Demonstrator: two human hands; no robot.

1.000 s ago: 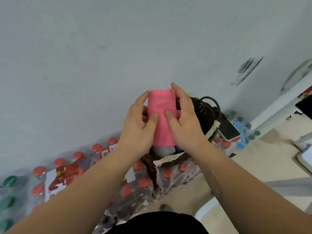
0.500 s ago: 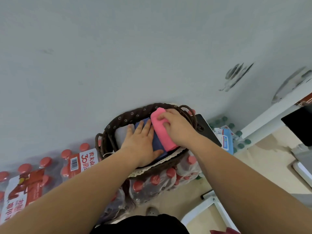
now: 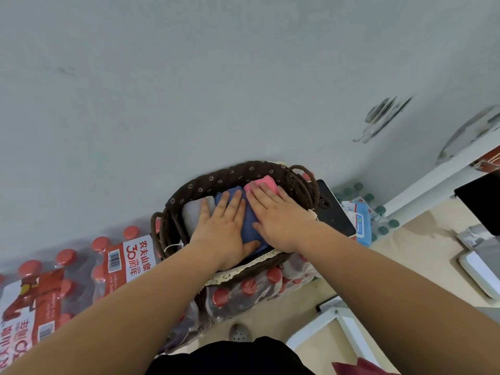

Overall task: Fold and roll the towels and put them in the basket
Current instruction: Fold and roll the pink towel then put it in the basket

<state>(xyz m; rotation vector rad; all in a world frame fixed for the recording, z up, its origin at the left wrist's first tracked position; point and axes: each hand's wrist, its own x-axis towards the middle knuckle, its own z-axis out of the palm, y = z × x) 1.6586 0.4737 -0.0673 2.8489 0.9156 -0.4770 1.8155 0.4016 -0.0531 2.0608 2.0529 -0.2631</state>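
Items I log from the head view:
- Basket (image 3: 216,182): dark wicker with a lace trim, sitting on packs of red-capped bottles (image 3: 121,255) by the wall.
- Grey towel (image 3: 193,212), blue towel (image 3: 250,223) and pink towel (image 3: 266,182): rolled, side by side in the basket, with pink at the right end.
- Left hand (image 3: 221,231): flat, fingers straight, pressing on the grey and blue rolls, grasping nothing.
- Right hand (image 3: 281,217): flat, fingers straight, pressing on the pink roll, grasping nothing.
- Black tablet (image 3: 335,212): just right of the basket.
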